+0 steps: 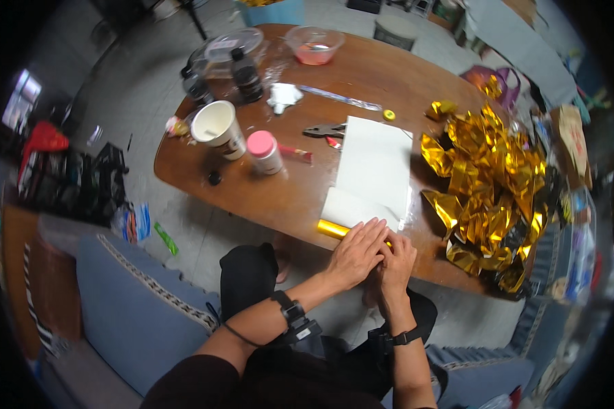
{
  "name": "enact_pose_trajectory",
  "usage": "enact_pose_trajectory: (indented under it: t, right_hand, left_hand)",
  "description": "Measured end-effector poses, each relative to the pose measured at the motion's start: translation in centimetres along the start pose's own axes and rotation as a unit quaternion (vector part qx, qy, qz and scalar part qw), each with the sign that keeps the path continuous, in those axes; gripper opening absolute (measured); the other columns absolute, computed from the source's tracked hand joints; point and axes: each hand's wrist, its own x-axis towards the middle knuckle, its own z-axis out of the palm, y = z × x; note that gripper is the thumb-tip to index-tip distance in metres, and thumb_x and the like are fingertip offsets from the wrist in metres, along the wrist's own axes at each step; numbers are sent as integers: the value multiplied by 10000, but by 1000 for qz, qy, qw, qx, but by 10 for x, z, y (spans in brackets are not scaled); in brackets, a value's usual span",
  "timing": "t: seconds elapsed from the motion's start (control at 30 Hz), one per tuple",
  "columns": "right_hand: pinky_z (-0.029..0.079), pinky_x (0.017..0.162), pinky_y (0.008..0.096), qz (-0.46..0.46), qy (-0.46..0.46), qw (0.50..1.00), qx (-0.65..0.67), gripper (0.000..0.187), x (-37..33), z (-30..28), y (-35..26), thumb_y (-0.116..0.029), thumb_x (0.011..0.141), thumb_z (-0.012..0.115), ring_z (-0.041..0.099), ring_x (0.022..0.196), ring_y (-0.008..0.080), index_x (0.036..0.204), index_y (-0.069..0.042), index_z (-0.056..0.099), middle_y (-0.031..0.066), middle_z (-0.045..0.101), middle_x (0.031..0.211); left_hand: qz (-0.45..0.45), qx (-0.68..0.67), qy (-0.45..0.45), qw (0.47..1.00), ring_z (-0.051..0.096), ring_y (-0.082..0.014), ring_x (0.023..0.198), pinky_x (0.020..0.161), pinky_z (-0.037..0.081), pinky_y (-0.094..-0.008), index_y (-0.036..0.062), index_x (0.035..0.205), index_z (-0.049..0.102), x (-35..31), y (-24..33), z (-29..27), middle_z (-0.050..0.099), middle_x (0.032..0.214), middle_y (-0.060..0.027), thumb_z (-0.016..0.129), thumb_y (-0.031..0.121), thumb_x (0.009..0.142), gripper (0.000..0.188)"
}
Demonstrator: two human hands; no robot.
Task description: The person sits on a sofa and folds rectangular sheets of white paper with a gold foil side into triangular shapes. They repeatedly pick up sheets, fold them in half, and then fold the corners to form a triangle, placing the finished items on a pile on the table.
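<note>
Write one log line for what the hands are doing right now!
left hand: flat on gold roll | right hand: beside it, on the roll | white sheet: ahead | gold foil pile: right

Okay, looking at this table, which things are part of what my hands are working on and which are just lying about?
In use:
left hand and right hand, pressed together on the gold roll
white sheet by the roll

Lying about:
gold foil heap
paper cup
pink-capped bottle
pliers
dark bottles
pink bowl
</note>
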Motion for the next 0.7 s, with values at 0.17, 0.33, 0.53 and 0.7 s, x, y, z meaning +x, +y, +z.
enact_pose_trajectory:
  t: [0.17, 0.33, 0.53, 0.7]
  right_hand:
    - [361, 837, 390, -9, 3, 1000, -21, 402, -2, -3, -4, -39, 722, 602, 521, 1002, 240, 1110, -141, 632, 27, 580, 1126]
    - [363, 844, 376, -22, 2, 999, -27, 380, 5, -9, -9, -40, 732, 612, 532, 999, 235, 1098, -139, 640, 47, 597, 1120]
    - [392, 753, 367, -20, -126, 991, -43, 317, 45, -13, 15, -145, 707, 712, 543, 946, 229, 1017, -129, 645, 30, 606, 1015]
    - [381, 756, 401, 10, -187, 982, -1, 404, 95, -22, 35, -267, 642, 781, 540, 915, 285, 963, -72, 633, 77, 603, 920]
  left_hand:
    - [-21, -16, -82, 996, 297, -313, 1345, 1106, 238, -429, -24, 1330, 395, -7, -18, -16, 348, 1429, -179, 699, 326, 766, 730]
    - [-72, 53, -85, 992, 252, -292, 1369, 1120, 214, -410, -15, 1342, 385, -17, -31, -45, 306, 1458, -158, 704, 383, 760, 773]
    - [-48, 125, -89, 987, 248, -316, 1367, 1107, 226, -442, 69, 1370, 388, -23, -43, -55, 276, 1468, -167, 678, 401, 778, 739]
    - [-28, 128, -86, 988, 274, -316, 1352, 1090, 251, -452, 120, 1364, 414, -23, -44, -56, 294, 1458, -168, 676, 408, 773, 708]
